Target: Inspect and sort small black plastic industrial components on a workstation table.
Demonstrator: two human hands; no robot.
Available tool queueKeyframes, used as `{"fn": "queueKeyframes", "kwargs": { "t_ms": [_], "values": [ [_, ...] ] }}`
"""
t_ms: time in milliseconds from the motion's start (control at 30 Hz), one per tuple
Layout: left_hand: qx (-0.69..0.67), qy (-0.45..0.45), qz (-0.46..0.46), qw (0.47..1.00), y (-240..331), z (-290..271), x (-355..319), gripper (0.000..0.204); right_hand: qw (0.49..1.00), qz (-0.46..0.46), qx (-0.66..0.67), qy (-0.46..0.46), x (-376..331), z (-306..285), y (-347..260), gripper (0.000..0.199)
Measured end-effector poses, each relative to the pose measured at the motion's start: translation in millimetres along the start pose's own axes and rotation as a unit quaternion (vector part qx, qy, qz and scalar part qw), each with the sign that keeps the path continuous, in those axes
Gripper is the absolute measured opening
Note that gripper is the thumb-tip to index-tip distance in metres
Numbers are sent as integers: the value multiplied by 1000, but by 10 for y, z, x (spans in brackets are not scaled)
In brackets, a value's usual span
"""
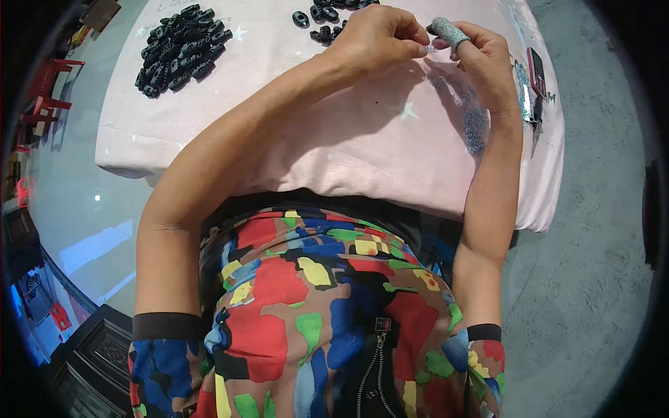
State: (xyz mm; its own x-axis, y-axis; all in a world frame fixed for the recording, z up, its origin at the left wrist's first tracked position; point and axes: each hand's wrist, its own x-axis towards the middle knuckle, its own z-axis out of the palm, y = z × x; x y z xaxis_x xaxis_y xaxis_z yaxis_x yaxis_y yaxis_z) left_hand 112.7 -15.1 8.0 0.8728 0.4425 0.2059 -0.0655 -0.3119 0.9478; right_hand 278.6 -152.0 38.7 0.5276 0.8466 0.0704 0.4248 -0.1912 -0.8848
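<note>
**Hands pinched together over pink cloth**

Left hand (380, 38) and right hand (481, 59) meet fingertip to fingertip, pinching a tiny clear piece (431, 49); right finger wears a glittery grey sleeve (448, 31). Beyond: black ring pile (182, 47) on the pink cloth (334, 132).

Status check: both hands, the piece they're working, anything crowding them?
Left hand and right hand pinch a tiny clear piece together over the pink cloth. Right finger wears a grey glittery cot. Black oval parts lie apart, far left.

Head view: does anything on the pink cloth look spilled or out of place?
A patch of grey glittery grains is scattered loose over the pink cloth under the right hand. The small black oval parts lie in tidy heaps.
</note>
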Motion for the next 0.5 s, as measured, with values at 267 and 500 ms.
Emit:
{"fn": "queueKeyframes", "kwargs": {
  "t_ms": [267, 500],
  "values": [
    [-163, 3, -84, 983, -134, 35, 79, 10, 998, -8, 17, -65, 2, -31, 17, 31],
    [-292, -35, -123, 948, -282, -42, 81, 17, 998, -5, -40, -46, -70, -9, -117, 30]
  ]
}}
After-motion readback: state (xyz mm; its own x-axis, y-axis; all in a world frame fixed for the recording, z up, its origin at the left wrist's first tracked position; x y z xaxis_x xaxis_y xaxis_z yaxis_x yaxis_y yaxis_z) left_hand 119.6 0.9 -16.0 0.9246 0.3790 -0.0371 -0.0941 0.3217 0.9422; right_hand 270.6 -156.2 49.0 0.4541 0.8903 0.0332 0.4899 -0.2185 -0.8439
